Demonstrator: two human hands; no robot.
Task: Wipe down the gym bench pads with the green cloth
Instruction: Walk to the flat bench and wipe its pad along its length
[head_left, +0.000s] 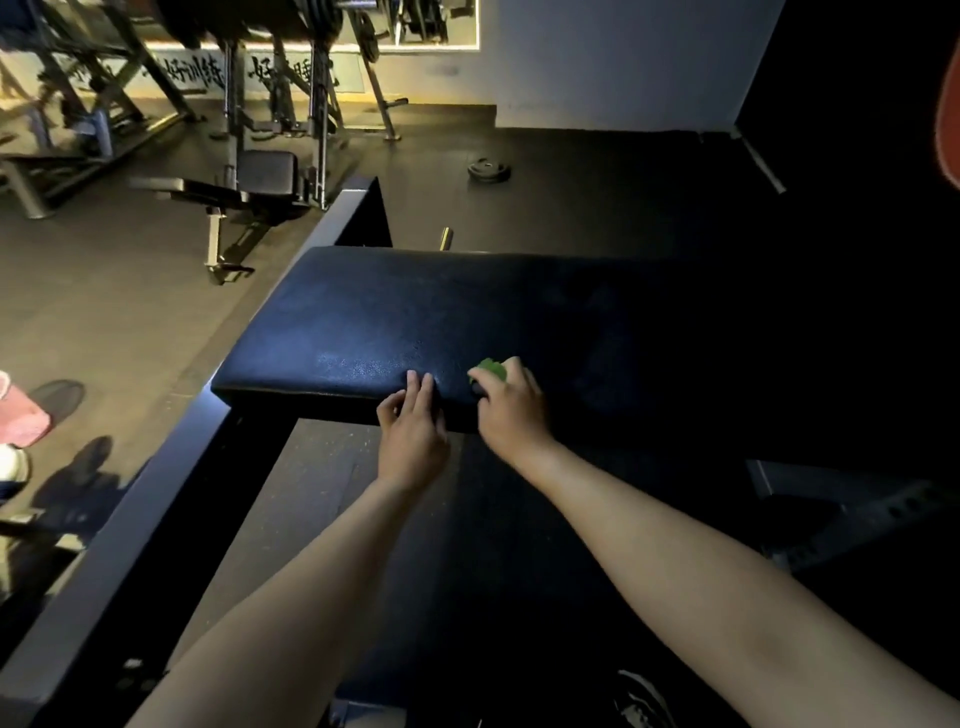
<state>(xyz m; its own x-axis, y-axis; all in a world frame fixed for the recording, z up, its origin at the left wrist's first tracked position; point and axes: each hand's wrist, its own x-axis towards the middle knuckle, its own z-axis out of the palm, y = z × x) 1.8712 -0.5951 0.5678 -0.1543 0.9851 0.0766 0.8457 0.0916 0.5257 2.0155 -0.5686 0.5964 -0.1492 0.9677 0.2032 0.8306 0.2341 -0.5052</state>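
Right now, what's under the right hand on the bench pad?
A bunched green cloth shows past the right hand on the bench pad. The hand hides the rest of the cloth and the pad beneath.

2 bare forearms reach forward from bottom of view, converging. Left hand (413, 434) palm down, fingers (422, 387) straight, tips resting on near edge of black textured bench pad (363, 322). Right hand (511, 410) just beside it, fingers curled round small crumpled green cloth (491, 370).

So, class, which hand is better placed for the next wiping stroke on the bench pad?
Right. The right hand already grips the green cloth on the bench pad; the left hand only rests on its near edge.
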